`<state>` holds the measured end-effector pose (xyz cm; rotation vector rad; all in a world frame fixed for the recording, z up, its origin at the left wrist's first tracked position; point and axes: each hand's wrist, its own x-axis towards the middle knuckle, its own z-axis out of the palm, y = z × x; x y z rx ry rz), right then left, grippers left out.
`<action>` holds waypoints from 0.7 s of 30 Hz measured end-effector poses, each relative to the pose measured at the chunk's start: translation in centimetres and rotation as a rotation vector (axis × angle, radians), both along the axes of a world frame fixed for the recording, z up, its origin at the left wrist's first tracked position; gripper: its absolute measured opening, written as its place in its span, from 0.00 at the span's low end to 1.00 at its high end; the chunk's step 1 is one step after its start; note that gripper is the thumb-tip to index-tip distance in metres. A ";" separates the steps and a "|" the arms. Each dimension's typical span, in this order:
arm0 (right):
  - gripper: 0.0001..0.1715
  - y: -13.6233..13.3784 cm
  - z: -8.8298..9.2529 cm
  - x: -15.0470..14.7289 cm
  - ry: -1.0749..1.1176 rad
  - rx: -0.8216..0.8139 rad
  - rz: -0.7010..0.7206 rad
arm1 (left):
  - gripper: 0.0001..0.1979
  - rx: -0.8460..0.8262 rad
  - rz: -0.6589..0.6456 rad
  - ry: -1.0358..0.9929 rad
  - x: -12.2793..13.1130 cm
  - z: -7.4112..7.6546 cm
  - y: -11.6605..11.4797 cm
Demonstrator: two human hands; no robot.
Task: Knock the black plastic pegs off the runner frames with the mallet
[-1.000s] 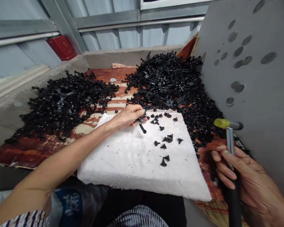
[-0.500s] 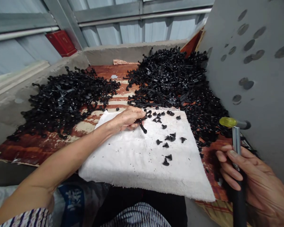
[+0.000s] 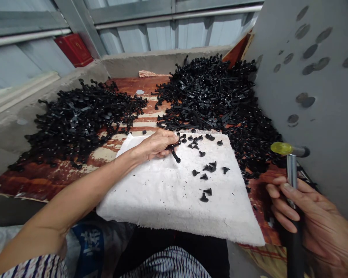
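A slim black plastic strip (image 3: 176, 156) is pinched between the thumb and fingers of the left hand (image 3: 159, 146), over the far part of a white cloth (image 3: 162, 189). A hammer (image 3: 292, 170) is clasped in the curled fingers of the right hand (image 3: 314, 220), its yellow-and-black head uppermost, to the right of the cloth. Black mushroom-shaped studs (image 3: 204, 197) are scattered across the cloth's right half. Farther out, a left heap (image 3: 78, 116) and a larger right heap (image 3: 208, 92) of black strips are piled on a worn reddish board (image 3: 127, 85), flanked by a grey panel (image 3: 336, 154).
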<state>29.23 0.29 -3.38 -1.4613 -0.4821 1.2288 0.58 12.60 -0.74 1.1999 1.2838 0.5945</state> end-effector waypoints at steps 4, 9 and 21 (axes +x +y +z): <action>0.29 0.1 0.0 -0.1 0.006 -0.004 -0.011 | 0.17 -0.002 0.001 0.000 0.0 0.1 0.0; 0.29 0.2 -0.1 -0.1 -0.008 -0.011 -0.003 | 0.18 -0.007 -0.003 0.001 0.0 0.0 0.0; 0.26 -0.1 -0.1 0.2 -0.016 0.026 0.015 | 0.17 0.047 -0.010 0.065 0.2 -0.1 -0.2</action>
